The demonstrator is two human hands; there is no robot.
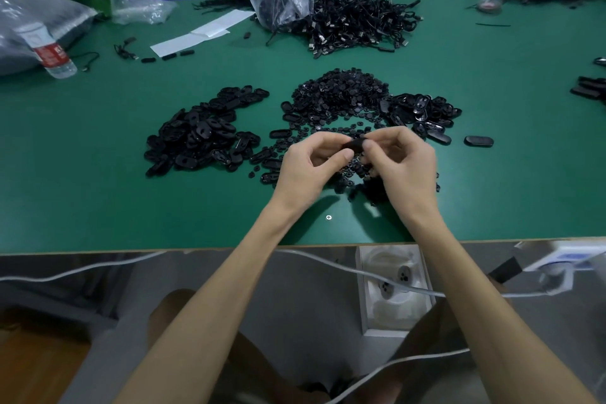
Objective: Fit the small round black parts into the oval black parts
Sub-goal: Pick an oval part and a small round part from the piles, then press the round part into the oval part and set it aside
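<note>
Head view, one entry, work in hand.

Item: oval black part (355,144), dark, matt, rounded at the ends; mostly covered by fingertips, so its opening is not visible.

Location: held above the worktop (98,180), over a loose scatter of small round black parts (337,95), between two heaps of oval parts, left heap (203,134) and right heap (423,108).

Hands: left hand (308,164) and right hand (403,161) are brought together, both pinching the oval black part from opposite ends. Whether a round part is already under the thumbs cannot be told.

Hazards, as judged:
- A round part pressed in tilted may seat crooked or spring out, because the thumbs hide the opening.
- A dropped round part would vanish into the identical scatter below.
- A slipped piece could skid toward the near worktop edge and fall.
- With heaps alike on both sides, a finished piece may land among unfitted ones.
</note>
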